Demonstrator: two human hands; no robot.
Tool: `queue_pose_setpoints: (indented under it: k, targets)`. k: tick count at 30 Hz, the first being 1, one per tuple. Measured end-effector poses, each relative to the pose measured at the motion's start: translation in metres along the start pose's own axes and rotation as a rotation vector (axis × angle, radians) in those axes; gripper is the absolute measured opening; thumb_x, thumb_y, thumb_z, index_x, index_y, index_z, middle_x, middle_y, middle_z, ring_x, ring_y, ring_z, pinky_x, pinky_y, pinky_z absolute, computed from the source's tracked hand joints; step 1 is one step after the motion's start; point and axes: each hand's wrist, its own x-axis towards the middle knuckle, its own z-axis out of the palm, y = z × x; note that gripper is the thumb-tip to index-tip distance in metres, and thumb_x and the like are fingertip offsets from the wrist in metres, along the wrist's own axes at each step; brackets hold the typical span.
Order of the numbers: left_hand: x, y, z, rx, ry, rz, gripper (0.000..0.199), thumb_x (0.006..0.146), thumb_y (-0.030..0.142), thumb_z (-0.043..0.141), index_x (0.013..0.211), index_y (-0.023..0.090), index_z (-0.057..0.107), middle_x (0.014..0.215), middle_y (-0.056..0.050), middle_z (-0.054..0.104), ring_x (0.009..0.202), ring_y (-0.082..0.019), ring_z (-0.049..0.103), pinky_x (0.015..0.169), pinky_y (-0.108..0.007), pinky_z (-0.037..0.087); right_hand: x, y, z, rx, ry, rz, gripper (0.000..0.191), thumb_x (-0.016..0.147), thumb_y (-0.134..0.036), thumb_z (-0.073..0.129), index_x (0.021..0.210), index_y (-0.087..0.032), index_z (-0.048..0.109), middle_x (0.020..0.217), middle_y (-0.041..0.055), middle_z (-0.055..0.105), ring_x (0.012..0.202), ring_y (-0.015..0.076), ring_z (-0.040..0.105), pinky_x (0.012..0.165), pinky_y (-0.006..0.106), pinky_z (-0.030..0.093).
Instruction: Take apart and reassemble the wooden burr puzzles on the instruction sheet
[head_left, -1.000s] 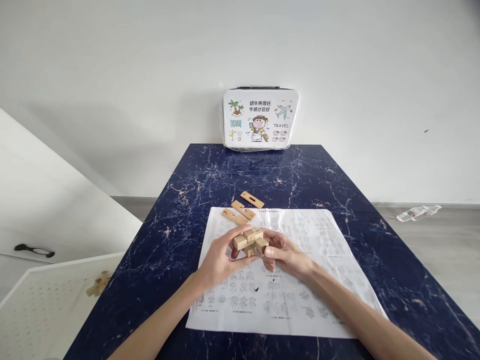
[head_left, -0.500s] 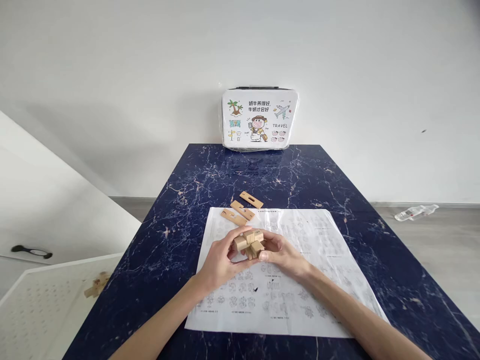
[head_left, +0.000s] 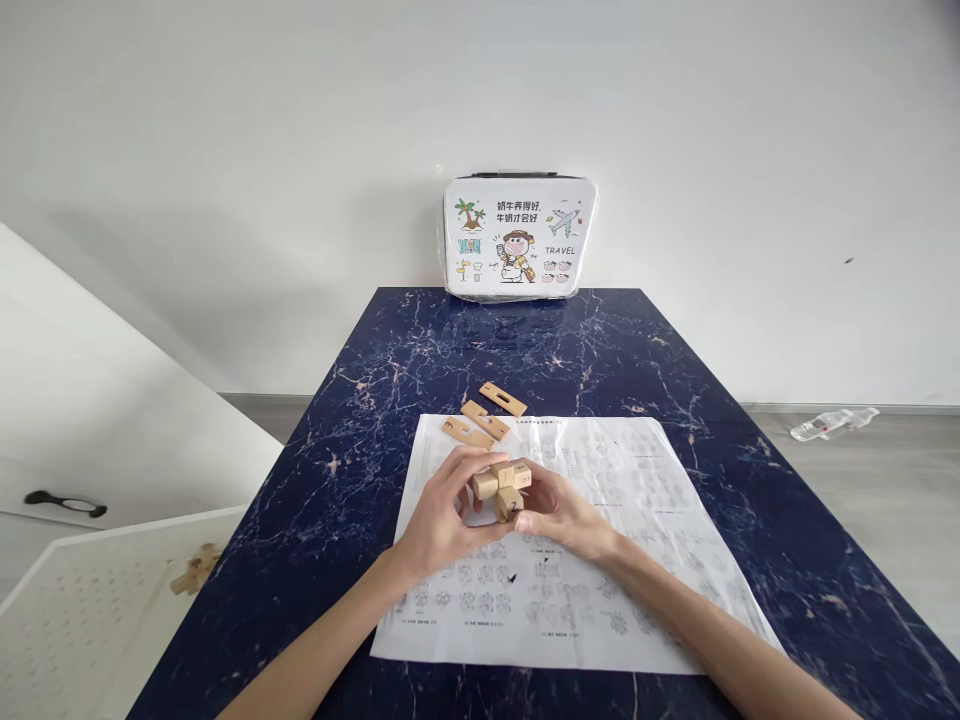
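Between my two hands is a wooden interlocking puzzle [head_left: 504, 484] made of square blocks, with dark marks on some faces, one like a 2. My left hand [head_left: 450, 505] grips it from the left, fingers over the far side and thumb below. From the right, my right hand [head_left: 562, 513] holds it with the thumb at the lower front; its other fingers are partly hidden behind the wood. Just beyond the hands lie three flat notched wooden pieces: a slotted one [head_left: 503, 398], a middle one [head_left: 485, 420] and a near one [head_left: 466, 432].
A printed instruction sheet [head_left: 645, 600] lies under my hands on the dark blue marbled table [head_left: 600, 350]. A white cartoon case [head_left: 521, 240] stands at the far edge against the wall. Left, lower down, another wooden puzzle [head_left: 196, 568] rests on a white surface. A plastic bottle [head_left: 832, 423] lies on the floor, right.
The puzzle has turned a little in my hands, so a face with a dark mark now shows at the lower front. My fingers have shifted slightly; the flat pieces stay put.
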Motion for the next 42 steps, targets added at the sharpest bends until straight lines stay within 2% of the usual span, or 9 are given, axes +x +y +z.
queue_pose_setpoints:
  k: [7,10,13,16,20,24,30,37,42]
  targets:
    - [0.004,0.01,-0.002,-0.209,0.017,-0.168,0.063,0.081,0.034,0.091,0.136,0.029,0.06,0.125,-0.007,0.071,0.1,-0.026,0.074,0.074,-0.034,0.065,-0.002,-0.012,0.004,-0.111,0.055,0.05,0.054,0.099,-0.071,0.062,0.125,-0.024,0.064,0.117,0.012,0.072,0.106,0.0282,0.069,0.101,0.052,0.054]
    - [0.005,0.012,-0.004,-0.287,0.025,-0.195,0.062,0.08,0.03,0.09,0.135,0.027,0.06,0.123,-0.007,0.074,0.105,-0.028,0.075,0.085,-0.039,0.066,-0.003,-0.009,0.006,-0.165,0.103,0.012,0.05,0.102,-0.066,0.062,0.129,-0.025,0.061,0.112,0.0108,0.071,0.103,0.027,0.068,0.096,0.049,0.056]
    - [0.007,0.013,-0.006,-0.331,0.032,-0.224,0.062,0.08,0.027,0.09,0.134,0.026,0.061,0.126,-0.008,0.073,0.11,-0.028,0.074,0.094,-0.041,0.064,-0.006,-0.003,0.01,-0.285,0.247,-0.076,0.042,0.105,-0.056,0.063,0.132,-0.026,0.054,0.108,0.0086,0.069,0.096,0.0241,0.068,0.09,0.044,0.057]
    - [0.007,0.013,-0.007,-0.355,-0.015,-0.255,0.063,0.078,0.028,0.091,0.134,0.024,0.062,0.129,-0.01,0.072,0.108,-0.027,0.074,0.093,-0.04,0.063,-0.01,0.002,0.013,-0.429,0.367,-0.112,0.036,0.107,-0.051,0.059,0.134,-0.027,0.053,0.106,0.007,0.068,0.088,0.0221,0.067,0.082,0.04,0.058]
    - [0.007,0.011,-0.008,-0.409,-0.084,-0.293,0.066,0.077,0.029,0.092,0.135,0.023,0.062,0.121,-0.009,0.074,0.099,-0.024,0.074,0.091,-0.038,0.062,-0.01,0.007,0.013,-0.548,0.403,-0.083,0.034,0.108,-0.052,0.057,0.13,-0.025,0.057,0.101,0.0065,0.069,0.085,0.0221,0.068,0.078,0.038,0.057]
    - [0.007,0.01,-0.007,-0.432,-0.116,-0.327,0.066,0.078,0.03,0.092,0.136,0.023,0.061,0.115,-0.008,0.074,0.094,-0.023,0.075,0.089,-0.038,0.062,-0.008,0.004,0.012,-0.59,0.393,-0.069,0.033,0.109,-0.055,0.052,0.115,-0.024,0.059,0.089,0.0047,0.067,0.073,0.0206,0.064,0.07,0.036,0.053]
    - [0.005,0.011,-0.007,-0.426,-0.118,-0.316,0.068,0.079,0.03,0.092,0.138,0.026,0.06,0.116,-0.007,0.074,0.094,-0.023,0.075,0.09,-0.04,0.063,-0.008,-0.007,0.015,-0.58,0.336,-0.056,0.038,0.11,-0.059,0.045,0.105,-0.023,0.056,0.074,-0.0008,0.055,0.063,0.0174,0.051,0.061,0.032,0.042]
    - [0.006,0.015,-0.007,-0.345,-0.126,-0.239,0.065,0.081,0.032,0.091,0.139,0.029,0.06,0.126,-0.008,0.07,0.101,-0.026,0.074,0.097,-0.048,0.062,-0.008,-0.013,0.014,-0.56,0.31,0.002,0.046,0.109,-0.064,0.045,0.09,-0.024,0.053,0.066,-0.0036,0.049,0.058,0.0157,0.043,0.058,0.031,0.035]
    - [0.005,0.011,-0.006,-0.256,-0.126,-0.142,0.063,0.084,0.03,0.088,0.14,0.031,0.058,0.128,-0.008,0.066,0.106,-0.026,0.071,0.093,-0.043,0.063,-0.007,-0.012,0.01,-0.524,0.26,0.04,0.049,0.111,-0.062,0.041,0.086,-0.022,0.054,0.068,-0.0023,0.052,0.06,0.0151,0.044,0.059,0.031,0.035]
